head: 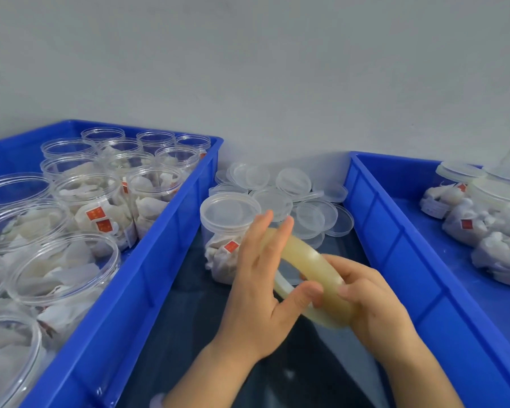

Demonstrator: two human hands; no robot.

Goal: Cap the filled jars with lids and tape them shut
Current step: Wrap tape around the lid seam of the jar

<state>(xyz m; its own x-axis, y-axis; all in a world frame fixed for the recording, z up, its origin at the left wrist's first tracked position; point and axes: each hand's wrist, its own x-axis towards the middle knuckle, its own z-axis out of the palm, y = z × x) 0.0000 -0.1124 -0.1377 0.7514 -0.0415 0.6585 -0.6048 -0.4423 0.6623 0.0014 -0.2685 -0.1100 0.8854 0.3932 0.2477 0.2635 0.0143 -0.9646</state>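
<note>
You are at the taping step. One jar (218, 254) full of white bags stands on the dark table (183, 334) between the two blue bins, and its lid (228, 212) is already on. The jar is just behind your hands, so it is close.

Your right hand (374, 298) is curled round the low side of the tape roll (306, 254) and grips it. Your left hand (259, 275) has its long fingers nearly straight behind the roll, and its thumb presses on the front, so the roll is pinched between them. No loose end of tape shows. It looks like you are feeling for it.

Next you need to find the end with a nail and peel it up. Then stick it where the lid meets the jar and run it round. The jar is light, so I think one hand must hold it or it may spin or tip.

Loose lids (292, 181) lie in a pile behind the jar. The left bin (147, 260) holds many open jars (95, 198) that need lids. The right bin (395, 231) holds jars with lids on (465, 207). I cannot tell if those are taped.
</note>
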